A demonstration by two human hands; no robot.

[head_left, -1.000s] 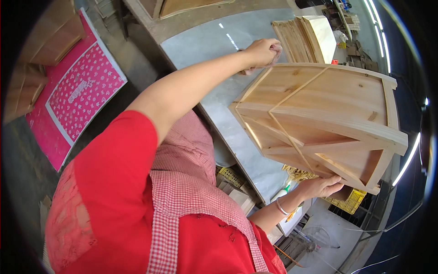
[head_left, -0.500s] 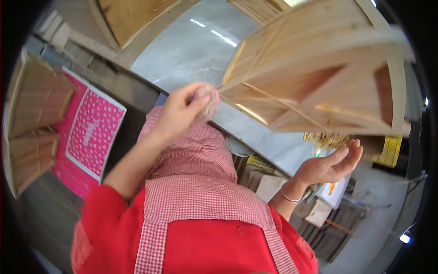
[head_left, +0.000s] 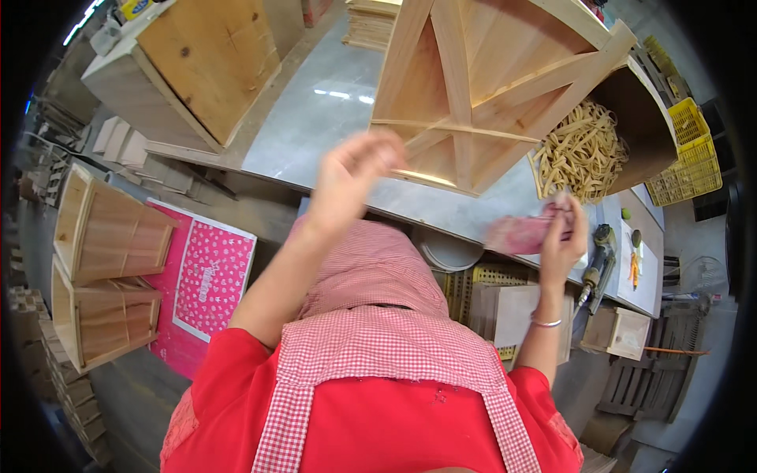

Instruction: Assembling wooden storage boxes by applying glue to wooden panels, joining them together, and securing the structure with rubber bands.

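A large pale wooden box [head_left: 410, 87] with crossed slats on its side sits on the grey tabletop [head_left: 292, 118]. By its lower left corner is my left hand [head_left: 351, 177], its fingers smeared by motion; whether it touches the wood I cannot tell. My right hand [head_left: 564, 236] is raised at the table's near edge, closed on a crumpled pinkish piece [head_left: 516, 235] that looks like cloth and is blurred. Just beyond that hand, a heap of rubber-band-like tan loops [head_left: 583, 154] spills from an open brown carton [head_left: 646, 118].
A power tool [head_left: 601, 256] lies at the table's right, with yellow crates [head_left: 686, 162] beyond. Another wooden box [head_left: 213, 63] stands at the far left. Two tapered wooden boxes [head_left: 118, 229] rest on a pink patterned carton [head_left: 209, 276] at left. Boards lean under the table.
The pinkish piece has passed from my left hand to my right, which was open before. My left hand has moved toward the box. The view has shifted, showing more of the box's crossed side.
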